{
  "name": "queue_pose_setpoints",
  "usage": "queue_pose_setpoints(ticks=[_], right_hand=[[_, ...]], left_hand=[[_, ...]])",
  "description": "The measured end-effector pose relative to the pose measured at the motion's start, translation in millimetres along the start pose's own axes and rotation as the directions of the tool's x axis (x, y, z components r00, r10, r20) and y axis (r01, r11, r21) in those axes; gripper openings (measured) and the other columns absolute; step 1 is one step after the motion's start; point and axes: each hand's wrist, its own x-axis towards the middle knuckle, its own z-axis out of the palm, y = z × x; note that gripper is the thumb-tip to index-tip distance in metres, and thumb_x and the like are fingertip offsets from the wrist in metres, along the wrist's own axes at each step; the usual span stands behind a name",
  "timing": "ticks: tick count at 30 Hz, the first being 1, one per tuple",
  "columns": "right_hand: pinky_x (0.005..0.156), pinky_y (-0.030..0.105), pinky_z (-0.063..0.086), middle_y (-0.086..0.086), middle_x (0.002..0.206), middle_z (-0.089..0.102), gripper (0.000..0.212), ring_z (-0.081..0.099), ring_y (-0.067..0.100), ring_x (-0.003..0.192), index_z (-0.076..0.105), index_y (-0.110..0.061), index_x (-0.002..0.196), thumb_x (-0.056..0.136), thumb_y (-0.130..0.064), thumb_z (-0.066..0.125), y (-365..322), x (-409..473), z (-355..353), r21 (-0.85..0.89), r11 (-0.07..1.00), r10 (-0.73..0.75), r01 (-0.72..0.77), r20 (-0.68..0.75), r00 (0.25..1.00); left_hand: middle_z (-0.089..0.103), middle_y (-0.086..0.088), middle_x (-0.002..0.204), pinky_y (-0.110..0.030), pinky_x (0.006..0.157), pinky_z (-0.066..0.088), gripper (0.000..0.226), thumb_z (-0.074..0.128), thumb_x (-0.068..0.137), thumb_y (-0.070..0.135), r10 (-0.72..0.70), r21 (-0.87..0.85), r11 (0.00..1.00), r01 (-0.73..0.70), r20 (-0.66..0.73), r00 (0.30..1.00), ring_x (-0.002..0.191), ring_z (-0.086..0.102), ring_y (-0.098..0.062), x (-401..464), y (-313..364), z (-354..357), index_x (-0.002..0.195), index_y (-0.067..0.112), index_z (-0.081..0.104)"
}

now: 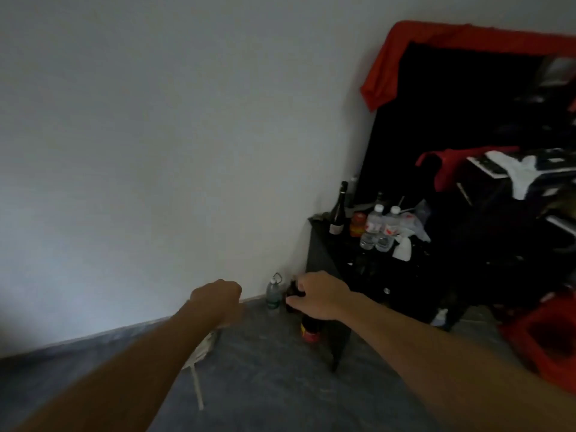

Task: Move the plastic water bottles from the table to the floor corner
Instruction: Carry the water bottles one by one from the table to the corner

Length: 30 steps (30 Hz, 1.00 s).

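Two clear plastic water bottles [372, 228] [388, 231] with white caps stand side by side on the low black table [321, 244]. A third clear bottle [273, 294] stands on the floor against the wall, just left of the table. My right hand [318, 296] grips the neck of a dark bottle with a red and yellow label [308, 330], held beside the floor bottle. My left hand [218, 302] hovers left of them with its fingers curled out of sight. A pale thin object [199, 360] shows below it; whether the hand holds it is unclear.
A dark wine bottle [338, 210], an orange-lidded jar [358, 224] and a white spray bottle [402, 248] share the table. A red plastic container [545, 338] sits on the floor at right. Red cloth [392, 63] drapes a dark cabinet. The grey floor [265, 385] meets the white wall.
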Motion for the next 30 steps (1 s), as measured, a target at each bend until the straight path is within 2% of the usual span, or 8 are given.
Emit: queue_pose_setpoints(ticks=[3,5,11,14,18,23,26,30], right_hand=[[0.074,0.036,0.048,0.005,0.094,0.054,0.042,0.056,0.024,0.086,0.054,-0.010,0.102,0.093,-0.050,0.048,55,-5,-18,0.026,0.992,0.126,-0.126,-0.012,0.992],[0.078,0.040,0.050,0.007,0.096,0.057,0.043,0.058,0.025,0.086,0.054,-0.009,0.102,0.093,-0.051,0.048,93,-7,-27,0.061,0.978,0.203,-0.201,-0.026,0.979],[0.060,0.034,0.042,0.003,0.073,0.050,0.035,0.052,0.020,0.067,0.047,-0.014,0.076,0.092,-0.045,0.051,188,-15,-42,0.161,0.917,0.381,-0.364,-0.083,0.921],[0.058,0.033,0.040,0.001,0.066,0.044,0.040,0.050,0.020,0.064,0.041,-0.016,0.068,0.092,-0.045,0.052,237,-12,-53,0.191,0.893,0.429,-0.407,-0.089,0.899],[0.065,0.033,0.045,0.000,0.079,0.049,0.034,0.054,0.020,0.076,0.046,-0.016,0.080,0.090,-0.047,0.053,306,7,-68,0.202,0.878,0.456,-0.434,-0.076,0.887],[0.069,0.034,0.049,0.000,0.084,0.054,0.030,0.060,0.021,0.082,0.045,-0.019,0.076,0.089,-0.045,0.054,384,45,-88,0.206,0.897,0.413,-0.392,-0.071,0.908],[0.074,0.034,0.052,0.002,0.094,0.058,0.028,0.061,0.022,0.089,0.052,-0.017,0.092,0.088,-0.044,0.055,418,65,-95,0.196,0.910,0.384,-0.366,-0.058,0.922],[0.082,0.036,0.053,0.005,0.114,0.059,0.045,0.060,0.023,0.100,0.053,-0.014,0.119,0.088,-0.047,0.054,451,93,-103,0.169,0.921,0.361,-0.350,-0.042,0.932]], left_hand=[[0.059,-0.004,0.125,-0.033,0.089,0.047,0.042,0.050,0.092,0.047,0.105,0.031,0.994,-0.105,0.002,0.994,0.111,0.059,-0.023,42,51,-9,0.123,0.020,0.057],[0.058,-0.005,0.127,-0.034,0.089,0.047,0.045,0.049,0.091,0.050,0.181,0.041,0.983,-0.181,0.002,0.983,0.113,0.058,-0.025,63,86,-17,0.124,0.020,0.056],[0.057,-0.007,0.124,-0.035,0.087,0.047,0.042,0.044,0.094,0.048,0.339,0.079,0.936,-0.342,0.042,0.940,0.112,0.057,-0.027,114,185,-33,0.119,0.017,0.055],[0.058,-0.008,0.122,-0.035,0.087,0.048,0.040,0.045,0.094,0.045,0.395,0.077,0.914,-0.399,0.062,0.916,0.110,0.057,-0.026,138,234,-36,0.119,0.015,0.055],[0.060,-0.008,0.119,-0.037,0.090,0.051,0.040,0.047,0.092,0.045,0.388,0.056,0.918,-0.393,0.077,0.918,0.108,0.059,-0.027,176,294,-32,0.116,0.015,0.057],[0.061,-0.005,0.115,-0.038,0.088,0.051,0.037,0.045,0.092,0.044,0.321,0.013,0.946,-0.323,0.079,0.944,0.106,0.060,-0.025,221,361,-25,0.115,0.018,0.057],[0.062,-0.004,0.111,-0.035,0.082,0.051,0.031,0.046,0.092,0.041,0.282,-0.066,0.958,-0.278,0.067,0.957,0.102,0.061,-0.024,240,388,-20,0.109,0.018,0.058],[0.062,-0.003,0.110,-0.033,0.079,0.050,0.028,0.046,0.093,0.040,0.236,-0.108,0.968,-0.228,0.076,0.969,0.101,0.061,-0.023,264,409,-18,0.109,0.020,0.058]])
